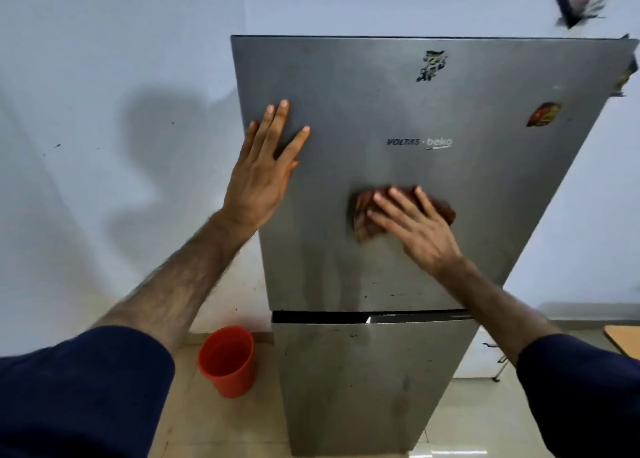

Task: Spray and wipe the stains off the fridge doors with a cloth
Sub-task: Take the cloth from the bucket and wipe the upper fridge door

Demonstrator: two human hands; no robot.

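Observation:
A grey steel fridge stands in front of me, with an upper door (485, 187) and a lower door (363, 388). My right hand (415, 225) presses a reddish-brown cloth (362, 215) flat against the middle of the upper door, below the brand lettering. My left hand (266, 166) rests flat on the upper door's left side, fingers spread, holding nothing. Streaks and dark specks show on the lower part of the upper door and on the lower door. No spray bottle is in view.
A red bucket (227, 360) stands on the tiled floor left of the fridge, by the white wall. Magnets (543, 114) and a dark sticker (431, 65) sit on the upper door. A wooden table corner (623, 336) shows at the right edge.

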